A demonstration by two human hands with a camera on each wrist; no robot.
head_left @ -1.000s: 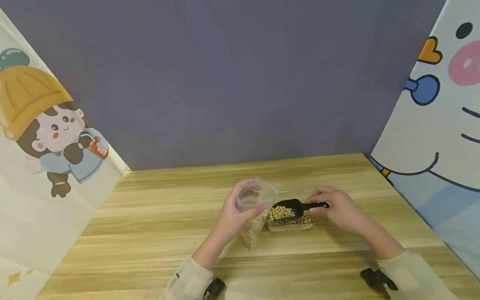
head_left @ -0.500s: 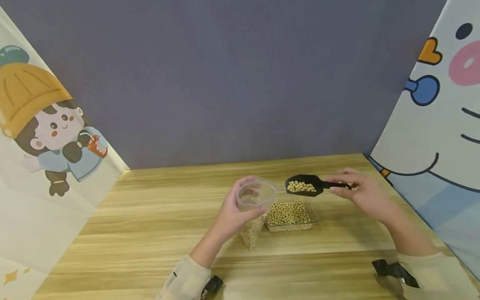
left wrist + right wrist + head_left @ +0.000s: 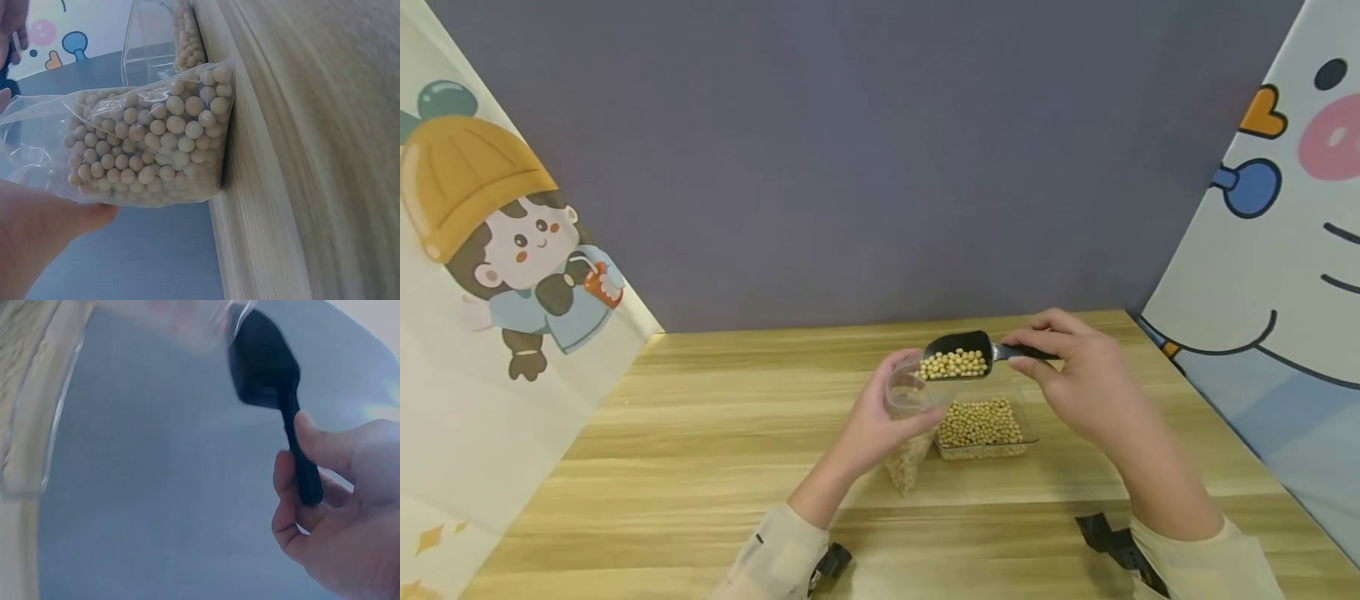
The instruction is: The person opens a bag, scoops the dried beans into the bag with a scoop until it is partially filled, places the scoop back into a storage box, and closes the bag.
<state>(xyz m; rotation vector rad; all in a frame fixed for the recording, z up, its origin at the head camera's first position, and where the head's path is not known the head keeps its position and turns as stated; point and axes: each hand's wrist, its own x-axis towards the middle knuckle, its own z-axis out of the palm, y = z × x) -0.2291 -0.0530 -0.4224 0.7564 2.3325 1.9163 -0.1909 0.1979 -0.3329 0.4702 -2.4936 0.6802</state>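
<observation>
My left hand (image 3: 876, 425) grips a clear plastic bag (image 3: 144, 137) near its mouth, thumb at the near side and fingers behind. Pale round soybeans fill the bag's lower part, and its base stands on the table. My right hand (image 3: 1078, 367) pinches the handle of a black scoop (image 3: 262, 362). The scoop carries soybeans (image 3: 955, 364), and its front lip is over the bag's mouth. Beneath the scoop a clear rectangular container (image 3: 1026, 440) of soybeans stands on the table, just right of the bag.
The wooden table (image 3: 715, 467) meets a grey panel (image 3: 880, 167) at the back. Cartoon-printed panels stand at the left (image 3: 445, 400) and right (image 3: 1262, 275). Black straps with wrist devices show at both cream sleeves (image 3: 782, 550).
My right hand lifted the loaded scoop out of the container, drew it right and up, then brought it left over the bag's mouth. My left hand has stayed on the bag.
</observation>
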